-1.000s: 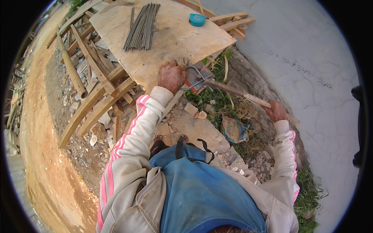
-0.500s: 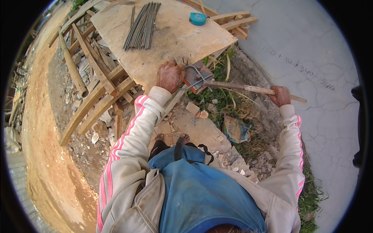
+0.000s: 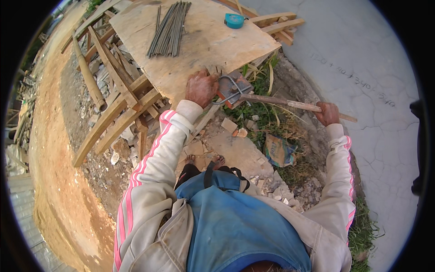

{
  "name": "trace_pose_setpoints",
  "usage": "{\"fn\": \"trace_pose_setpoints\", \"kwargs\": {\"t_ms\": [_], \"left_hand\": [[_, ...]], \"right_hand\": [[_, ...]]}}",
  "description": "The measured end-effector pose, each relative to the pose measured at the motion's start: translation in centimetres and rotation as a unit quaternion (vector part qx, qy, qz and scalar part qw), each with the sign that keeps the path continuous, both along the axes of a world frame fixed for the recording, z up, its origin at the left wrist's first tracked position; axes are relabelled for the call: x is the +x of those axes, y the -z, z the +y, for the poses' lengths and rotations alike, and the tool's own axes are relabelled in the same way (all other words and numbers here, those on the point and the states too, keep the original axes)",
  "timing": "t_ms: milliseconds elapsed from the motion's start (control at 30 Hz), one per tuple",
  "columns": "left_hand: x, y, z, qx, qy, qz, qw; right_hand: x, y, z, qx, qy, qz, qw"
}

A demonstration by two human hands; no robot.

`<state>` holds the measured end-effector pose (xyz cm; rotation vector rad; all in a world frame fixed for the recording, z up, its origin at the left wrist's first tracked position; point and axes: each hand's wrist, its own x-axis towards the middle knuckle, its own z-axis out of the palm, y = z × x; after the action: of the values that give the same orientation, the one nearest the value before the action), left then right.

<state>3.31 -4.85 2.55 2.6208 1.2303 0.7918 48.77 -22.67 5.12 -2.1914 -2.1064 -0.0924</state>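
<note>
At the near corner of a plywood board [image 3: 199, 50], my left hand [image 3: 201, 87] is closed on a steel rod bent into a rounded loop [image 3: 230, 86]. The loop lies over a dark, reddish-edged metal block [image 3: 241, 83] beside the board's corner. My right hand [image 3: 328, 113], held out to the right, is wrapped round a long brownish bar [image 3: 281, 101] near its outer end. The bar's inner end meets the loop at the block. How the two join there is too small to tell.
On the board lie a bundle of cut steel rods [image 3: 170, 31] and a teal tape measure [image 3: 234, 20]. Timber beams [image 3: 118, 122] are stacked to the left. Rubble, weeds and a crumpled sack [image 3: 279, 151] lie below; cracked concrete [image 3: 358, 59] spreads to the right.
The whole view has shifted slightly, so the board and both hands appear a little further right. The hands keep their grips, and the bar and loop hold about the same position against the block.
</note>
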Motion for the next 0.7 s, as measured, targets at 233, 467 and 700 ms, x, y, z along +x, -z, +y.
{"fn": "trace_pose_setpoints", "kwargs": {"t_ms": [233,467,700], "left_hand": [[0.2,0.2,0.3,0.019,0.0,0.024,1.0],[0.2,0.3,0.7,0.022,0.008,0.003,1.0],[0.1,0.6,0.9,0.011,0.012,-0.011,1.0]], "right_hand": [[-1.4,0.9,-1.3,0.034,0.043,-0.005,0.998],[-3.8,1.3,-4.4,0.025,0.112,-0.037,0.993],[-4.7,0.9,-5.0,0.042,0.122,-0.039,0.991]]}}
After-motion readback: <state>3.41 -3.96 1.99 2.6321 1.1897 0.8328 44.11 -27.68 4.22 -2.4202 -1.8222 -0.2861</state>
